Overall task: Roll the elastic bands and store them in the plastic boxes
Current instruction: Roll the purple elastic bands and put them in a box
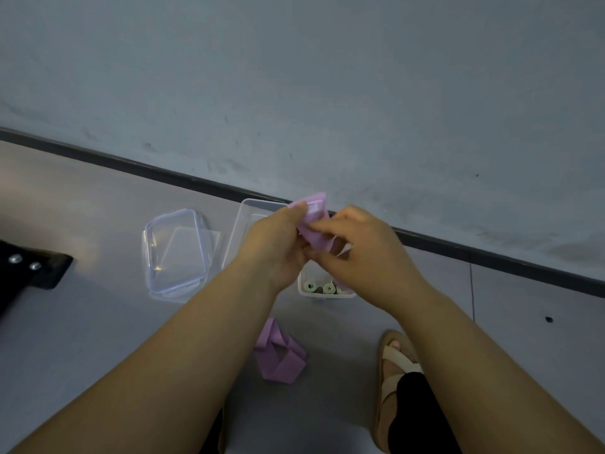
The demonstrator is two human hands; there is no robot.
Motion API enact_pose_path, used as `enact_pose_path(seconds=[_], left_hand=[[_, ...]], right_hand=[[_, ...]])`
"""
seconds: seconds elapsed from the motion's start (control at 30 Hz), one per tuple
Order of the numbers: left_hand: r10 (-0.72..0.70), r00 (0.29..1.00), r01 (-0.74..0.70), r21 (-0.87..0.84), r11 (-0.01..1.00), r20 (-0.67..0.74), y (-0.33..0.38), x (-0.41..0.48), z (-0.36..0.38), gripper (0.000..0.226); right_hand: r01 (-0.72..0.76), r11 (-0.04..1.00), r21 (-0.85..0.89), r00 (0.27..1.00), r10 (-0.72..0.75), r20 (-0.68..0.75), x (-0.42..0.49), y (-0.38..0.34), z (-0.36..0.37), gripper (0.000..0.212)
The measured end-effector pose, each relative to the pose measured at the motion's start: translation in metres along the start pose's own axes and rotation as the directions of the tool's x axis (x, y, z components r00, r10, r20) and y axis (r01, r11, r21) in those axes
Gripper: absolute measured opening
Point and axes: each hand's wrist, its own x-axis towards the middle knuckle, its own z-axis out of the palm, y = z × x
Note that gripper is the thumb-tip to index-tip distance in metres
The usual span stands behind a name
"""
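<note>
A flat purple elastic band [313, 215] is held up between both hands above the boxes. My left hand [273, 245] pinches its left edge and my right hand [357, 247] pinches its right side, fingers curled round it. Below them stands a small clear plastic box [322, 291] holding several pale rolled bands, partly hidden by my hands. A larger clear plastic box [244, 224] sits behind it, its inside mostly hidden. A second purple band [280, 355] lies loose and folded on the floor near my feet.
A clear box lid [176, 253] lies on another lid on the grey floor, left of the boxes. A black object with two screws [32, 267] is at the far left. The wall and its dark skirting [491, 253] run just behind the boxes. My sandalled foot [397, 365] is at the lower right.
</note>
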Motion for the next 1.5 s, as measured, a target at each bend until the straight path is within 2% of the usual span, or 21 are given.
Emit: enact_pose_path(seconds=[0.07,0.17,0.23,0.3,0.37,0.47,0.53,0.57,0.63,0.67,0.7,0.73,0.8,0.9,0.93,1.03,1.13,1.23,1.3,1.4,1.5], left_hand=[[-0.001,1.000,0.001,-0.023,1.000,-0.014,0.008,0.002,-0.006,0.022],[-0.040,0.999,0.038,0.071,0.997,0.026,0.017,0.002,-0.013,0.031],[-0.038,0.997,0.028,0.151,0.988,0.064,0.020,0.001,-0.014,0.030],[-0.006,0.996,-0.015,0.238,0.971,0.084,0.020,0.000,-0.014,0.023],[0.041,0.994,-0.070,0.322,0.944,0.097,0.019,-0.002,-0.014,0.014],[0.062,0.994,-0.087,0.334,0.939,0.085,0.020,-0.004,-0.015,0.014],[0.071,0.996,-0.085,0.398,0.913,0.051,0.021,-0.004,-0.017,0.019],[0.104,0.994,-0.099,0.503,0.859,0.017,0.021,-0.004,-0.018,0.020],[0.258,0.966,-0.155,0.751,0.641,-0.021,0.021,-0.003,-0.021,0.023],[0.351,0.936,-0.205,0.818,0.537,0.005,0.020,-0.004,-0.021,0.024],[0.409,0.911,-0.262,0.840,0.474,0.053,0.019,-0.004,-0.021,0.024],[0.416,0.903,-0.309,0.833,0.458,0.106,0.017,-0.007,-0.019,0.024],[0.377,0.896,-0.389,0.824,0.412,0.235,0.012,-0.012,-0.013,0.030],[0.395,0.825,-0.493,0.857,0.150,0.405,-0.003,-0.011,-0.006,0.037],[0.418,0.805,-0.504,0.857,0.106,0.421,-0.007,-0.011,-0.004,0.034],[0.470,0.778,-0.505,0.860,0.074,0.416,-0.010,-0.009,-0.002,0.018],[0.498,0.772,-0.483,0.874,0.057,0.394,-0.007,-0.007,-0.003,0.014],[0.549,0.785,-0.430,0.891,0.149,0.287,0.000,-0.006,-0.005,0.018],[0.568,0.792,-0.415,0.881,0.228,0.226,0.002,-0.006,-0.005,0.020],[0.549,0.812,-0.430,0.839,0.334,0.197,0.001,-0.010,-0.002,0.022],[0.493,0.831,-0.450,0.834,0.319,0.259,-0.002,-0.014,0.001,0.022]], right_hand=[[-0.132,0.967,0.217,0.991,0.132,0.014,0.000,0.002,-0.007,0.021],[-0.292,0.807,0.513,0.930,0.366,-0.047,0.003,0.008,-0.016,0.012],[-0.388,0.667,0.637,0.889,0.454,0.066,0.006,0.010,-0.019,0.011],[-0.456,0.582,0.673,0.873,0.438,0.213,0.007,0.010,-0.017,0.024],[-0.441,0.567,0.696,0.885,0.401,0.235,0.007,0.007,-0.013,0.029],[-0.376,0.615,0.693,0.906,0.399,0.138,0.008,0.005,-0.013,0.033],[-0.352,0.651,0.673,0.906,0.417,0.071,0.009,0.007,-0.015,0.029],[-0.341,0.665,0.664,0.906,0.422,0.042,0.009,0.007,-0.017,0.025],[-0.323,0.672,0.666,0.903,0.429,0.006,0.008,0.008,-0.018,0.019],[-0.318,0.666,0.675,0.902,0.433,-0.003,0.008,0.008,-0.019,0.018],[-0.315,0.656,0.685,0.898,0.440,-0.009,0.009,0.009,-0.019,0.017],[-0.315,0.642,0.700,0.891,0.453,-0.014,0.009,0.009,-0.020,0.016],[-0.328,0.595,0.734,0.869,0.494,-0.012,0.010,0.010,-0.022,0.013],[-0.348,0.521,0.779,0.850,0.526,0.028,0.010,0.012,-0.023,0.009],[-0.350,0.508,0.787,0.849,0.527,0.038,0.011,0.013,-0.023,0.009],[-0.347,0.523,0.778,0.856,0.515,0.036,0.010,0.014,-0.024,0.010],[-0.338,0.664,0.667,0.877,0.480,-0.032,0.009,0.016,-0.025,0.009],[-0.334,0.756,0.563,0.867,0.480,-0.130,0.009,0.017,-0.024,0.009],[-0.355,0.731,0.583,0.858,0.502,-0.107,0.008,0.013,-0.022,0.007],[-0.389,0.595,0.703,0.872,0.484,0.074,0.007,0.002,-0.015,0.018],[-0.396,0.503,0.768,0.856,0.506,0.110,0.007,-0.003,-0.011,0.027]])
